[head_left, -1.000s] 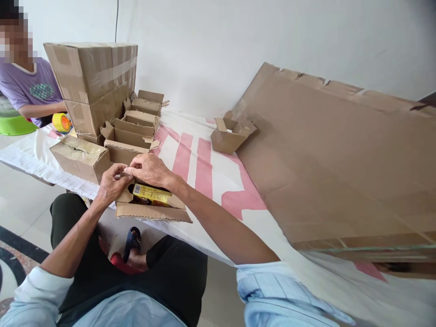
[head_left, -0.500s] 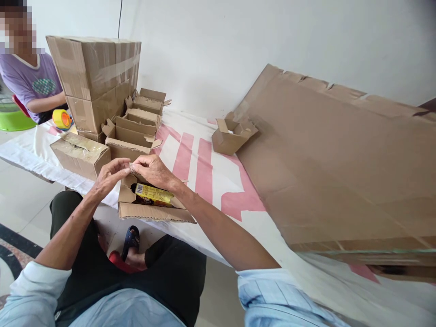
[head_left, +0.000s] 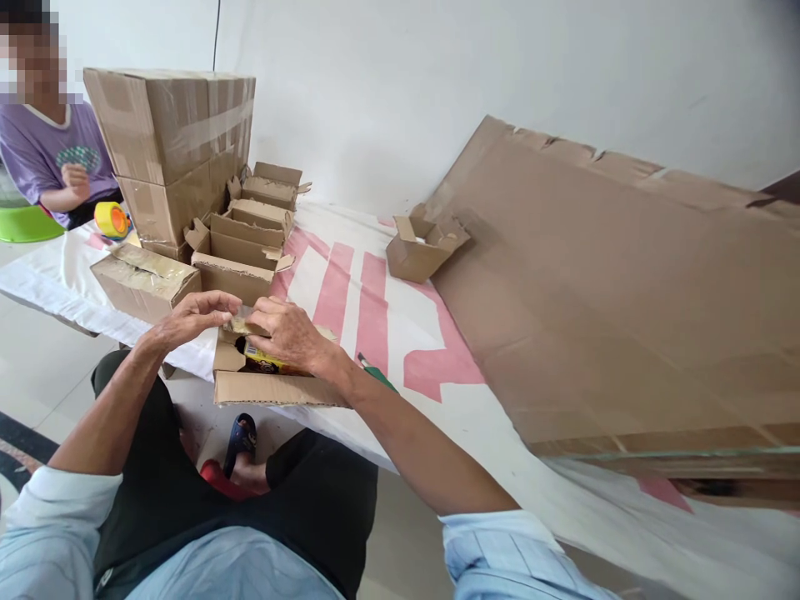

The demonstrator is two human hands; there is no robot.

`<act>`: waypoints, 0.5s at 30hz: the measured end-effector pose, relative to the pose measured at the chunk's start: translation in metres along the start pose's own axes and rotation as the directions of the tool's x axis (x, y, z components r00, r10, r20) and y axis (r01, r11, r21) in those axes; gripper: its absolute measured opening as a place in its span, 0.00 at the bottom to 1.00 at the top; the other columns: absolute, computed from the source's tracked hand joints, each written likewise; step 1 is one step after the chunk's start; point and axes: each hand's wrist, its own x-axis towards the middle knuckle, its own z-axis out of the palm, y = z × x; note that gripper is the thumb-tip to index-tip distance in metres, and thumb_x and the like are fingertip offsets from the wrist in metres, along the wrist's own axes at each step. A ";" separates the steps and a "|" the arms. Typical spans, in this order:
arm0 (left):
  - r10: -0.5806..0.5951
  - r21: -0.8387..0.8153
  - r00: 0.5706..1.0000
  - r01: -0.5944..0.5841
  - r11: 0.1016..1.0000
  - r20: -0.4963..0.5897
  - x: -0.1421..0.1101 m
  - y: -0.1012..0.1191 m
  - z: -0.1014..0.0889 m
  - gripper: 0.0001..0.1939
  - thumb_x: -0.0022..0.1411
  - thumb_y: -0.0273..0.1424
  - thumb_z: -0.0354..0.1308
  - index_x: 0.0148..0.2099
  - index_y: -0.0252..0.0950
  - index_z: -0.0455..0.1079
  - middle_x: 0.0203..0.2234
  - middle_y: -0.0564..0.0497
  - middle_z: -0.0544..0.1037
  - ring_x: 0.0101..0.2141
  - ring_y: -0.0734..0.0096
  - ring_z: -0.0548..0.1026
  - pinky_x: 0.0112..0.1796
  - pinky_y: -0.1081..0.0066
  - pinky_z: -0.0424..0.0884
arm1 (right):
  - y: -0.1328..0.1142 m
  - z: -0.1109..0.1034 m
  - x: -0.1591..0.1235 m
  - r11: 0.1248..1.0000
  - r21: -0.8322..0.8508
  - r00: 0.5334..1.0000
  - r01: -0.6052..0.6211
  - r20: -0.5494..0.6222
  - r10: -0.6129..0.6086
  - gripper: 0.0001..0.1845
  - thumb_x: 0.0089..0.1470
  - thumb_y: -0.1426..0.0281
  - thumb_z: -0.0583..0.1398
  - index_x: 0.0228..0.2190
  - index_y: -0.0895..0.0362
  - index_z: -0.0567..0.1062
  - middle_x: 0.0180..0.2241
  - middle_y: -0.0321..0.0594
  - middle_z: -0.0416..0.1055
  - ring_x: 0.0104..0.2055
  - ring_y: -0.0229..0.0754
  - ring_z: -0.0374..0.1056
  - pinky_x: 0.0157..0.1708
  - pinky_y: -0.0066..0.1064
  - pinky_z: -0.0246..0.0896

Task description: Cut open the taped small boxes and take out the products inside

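A small open cardboard box (head_left: 281, 390) sits at the table's front edge, a yellow printed packet (head_left: 263, 360) partly visible inside. My left hand (head_left: 197, 318) is at its back left corner, thumb and fingers pinched on a bit of clear tape (head_left: 238, 320). Over the box's far side lies my right hand (head_left: 286, 333), fingers bent toward the tape and the far flap; what its fingertips grip is hidden. The right hand covers much of the packet. Behind my right forearm, a slim green tool (head_left: 378, 373) with a dark tip lies on the cloth.
Several open small cartons (head_left: 241, 254) stand in a row beyond my hands. A taped carton (head_left: 147, 279) and a tall stack of boxes (head_left: 178, 133) are left. A large cardboard sheet (head_left: 612, 308) leans right, near another open carton (head_left: 418, 254). A person (head_left: 53, 154) sits far left.
My right hand has lowered over the box, covering more of the packet, and drawn slightly away from my left hand. The green tool has come into view. The other person's hand has risen.
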 end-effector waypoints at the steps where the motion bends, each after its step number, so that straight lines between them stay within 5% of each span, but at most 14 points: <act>1: -0.011 0.017 1.000 0.011 1.000 0.025 -0.001 0.002 -0.003 0.21 0.62 0.48 0.77 0.50 0.41 0.89 0.43 0.45 0.88 0.43 0.55 0.84 0.49 0.58 0.80 | 0.000 0.002 -0.001 0.999 -0.045 1.000 0.007 -0.012 -0.008 0.09 0.73 0.72 0.65 0.39 0.55 0.85 0.43 0.46 0.78 0.46 0.49 0.69 0.46 0.39 0.64; 10: 0.086 0.140 0.982 -0.111 0.984 0.169 0.003 0.010 -0.009 0.16 0.61 0.49 0.79 0.39 0.43 0.88 0.39 0.45 0.84 0.41 0.57 0.81 0.49 0.57 0.80 | -0.016 0.013 -0.009 0.990 -0.142 0.998 0.001 -0.070 -0.011 0.12 0.78 0.72 0.62 0.49 0.54 0.88 0.47 0.48 0.80 0.48 0.50 0.70 0.47 0.40 0.62; 15: 0.108 0.126 0.991 -0.118 0.985 0.084 -0.002 0.003 0.002 0.18 0.63 0.50 0.77 0.32 0.41 0.85 0.38 0.46 0.83 0.38 0.61 0.79 0.43 0.60 0.77 | -0.022 0.018 -0.015 0.979 -0.204 0.997 0.003 -0.072 -0.018 0.20 0.83 0.70 0.55 0.50 0.57 0.88 0.45 0.50 0.80 0.47 0.51 0.69 0.45 0.41 0.61</act>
